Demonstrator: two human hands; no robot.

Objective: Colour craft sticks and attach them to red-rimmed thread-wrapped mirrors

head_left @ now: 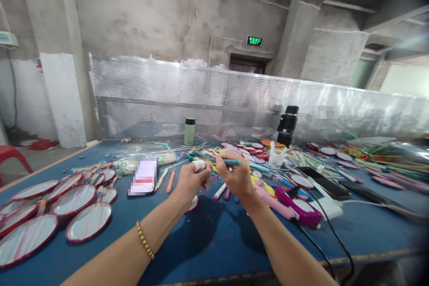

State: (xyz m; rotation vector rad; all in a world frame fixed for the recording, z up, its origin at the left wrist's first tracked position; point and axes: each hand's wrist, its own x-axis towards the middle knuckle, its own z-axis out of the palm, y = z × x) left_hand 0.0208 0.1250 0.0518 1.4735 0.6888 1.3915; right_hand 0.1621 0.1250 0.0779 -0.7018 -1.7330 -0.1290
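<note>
My left hand (191, 182), with white wrap on one finger and gold beads at the wrist, is closed around a flat wooden stick (208, 178). Just under it shows part of a small white disc with a red rim (193, 204); whether it joins the stick is hidden. My right hand (237, 181) grips a teal marker (232, 161) like a pen, its tip pointing left toward the stick. The two hands nearly meet above the blue table (211, 250). Colored markers (220, 191) and an orange pen (170, 182) lie around them.
Several red-rimmed white discs (89, 222) overlap at left, beside a lit phone (144, 178). A pink glue gun (273, 199), purple object (300, 205), dark phone (324, 182) and cables lie right. A green bottle (189, 132) and black flask (287, 126) stand before the perforated metal screen (161, 98).
</note>
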